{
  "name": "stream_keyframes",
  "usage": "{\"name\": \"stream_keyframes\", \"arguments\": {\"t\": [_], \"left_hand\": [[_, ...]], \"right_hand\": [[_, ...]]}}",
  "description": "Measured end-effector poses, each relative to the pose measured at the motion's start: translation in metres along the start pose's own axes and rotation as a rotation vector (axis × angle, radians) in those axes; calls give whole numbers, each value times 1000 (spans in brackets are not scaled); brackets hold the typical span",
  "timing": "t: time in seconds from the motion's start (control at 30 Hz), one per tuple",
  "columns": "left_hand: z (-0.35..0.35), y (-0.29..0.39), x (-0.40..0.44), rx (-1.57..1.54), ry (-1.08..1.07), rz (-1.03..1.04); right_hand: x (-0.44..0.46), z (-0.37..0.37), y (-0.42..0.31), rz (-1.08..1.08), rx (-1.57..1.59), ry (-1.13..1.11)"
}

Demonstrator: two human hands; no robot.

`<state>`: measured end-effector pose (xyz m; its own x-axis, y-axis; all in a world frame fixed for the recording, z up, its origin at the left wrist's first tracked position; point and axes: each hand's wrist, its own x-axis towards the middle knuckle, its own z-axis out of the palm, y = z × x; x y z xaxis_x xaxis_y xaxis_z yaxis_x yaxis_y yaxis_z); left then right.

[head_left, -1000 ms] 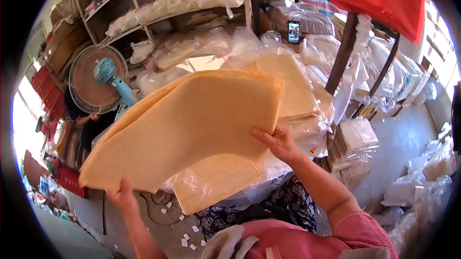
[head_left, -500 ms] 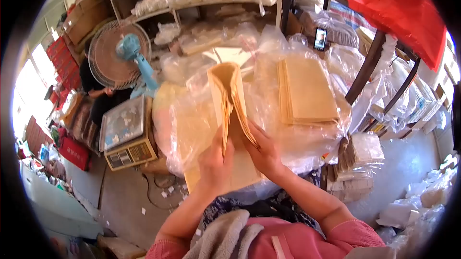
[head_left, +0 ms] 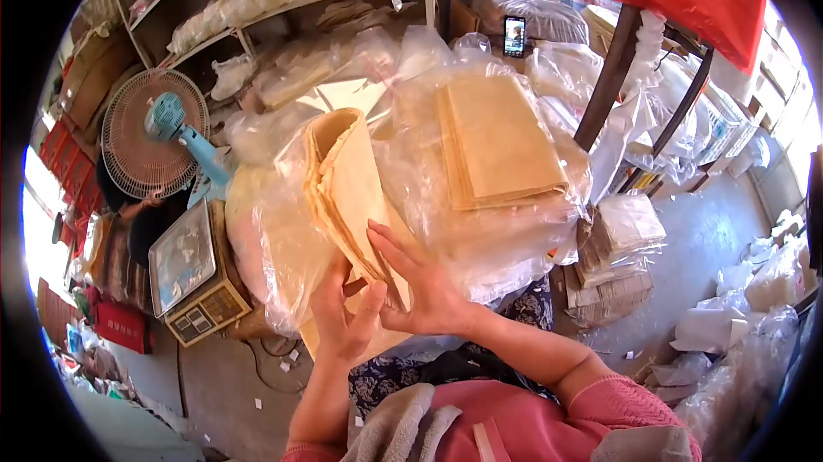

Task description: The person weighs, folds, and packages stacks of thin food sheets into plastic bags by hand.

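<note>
A bent stack of tan paper sheets (head_left: 351, 179) stands in front of me, its top curled over into a loop and its layered edges facing left. My left hand (head_left: 345, 316) grips the lower end of this stack, thumb towards me. My right hand (head_left: 420, 286) holds the lower right side, with its fingers stretched along the outer face. A second, flat stack of tan paper (head_left: 501, 141) lies on the plastic-covered pile to the right. Part of another tan sheet (head_left: 386, 344) shows under my hands.
Clear plastic bags (head_left: 429, 162) cover the work surface. A fan (head_left: 154, 132) and a boxy scale (head_left: 193, 269) stand at the left, with a seated person's hand (head_left: 141, 205) behind. A phone (head_left: 513, 36) stands at the back. Bundled paper (head_left: 613, 248) is stacked at the right.
The held stack has turned from an opened fold with edges towards me to a curled loop tilted left. My right hand has shifted onto its outer face. The view has swung right.
</note>
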<state>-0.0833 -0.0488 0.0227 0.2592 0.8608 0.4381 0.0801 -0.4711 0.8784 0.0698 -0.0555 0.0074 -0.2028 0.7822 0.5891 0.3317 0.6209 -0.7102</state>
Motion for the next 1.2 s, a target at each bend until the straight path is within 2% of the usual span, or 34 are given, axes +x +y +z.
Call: {"name": "stream_keyframes", "arguments": {"t": [0.03,0.27,0.4,0.43,0.5,0.6,0.63,0.73,0.83,0.93,1.03,1.13,1.2], "left_hand": [[0,-3,1,-22,-23,-7],[12,-9,3,-213,-63,-122],[-15,-26,28,233,447,33],[-27,-30,31,-80,354,-79],[-45,-37,33,-699,147,-304],[-32,-32,33,-544,116,-366],[-23,-30,32,-529,189,-339],[-8,-19,29,-478,206,-354],[4,-12,22,-555,173,-376],[29,-12,1,-462,-15,-313],[64,-7,-13,-575,-154,-497],[100,-13,-22,-447,-194,-560],[127,7,-26,-413,-274,-522]], "right_hand": [[0,2,2,-7,-8,34],[5,4,34,373,6,152],[8,-36,26,337,168,238],[11,-50,11,351,360,171],[5,-57,10,350,422,114],[-4,-58,13,413,349,91],[-8,-58,15,448,296,89],[-27,-61,25,539,605,143],[-36,-84,19,570,583,146],[-41,-108,10,565,676,321],[-56,-123,22,475,711,468],[-83,-150,29,573,554,534],[-106,-174,30,603,572,614]]}}
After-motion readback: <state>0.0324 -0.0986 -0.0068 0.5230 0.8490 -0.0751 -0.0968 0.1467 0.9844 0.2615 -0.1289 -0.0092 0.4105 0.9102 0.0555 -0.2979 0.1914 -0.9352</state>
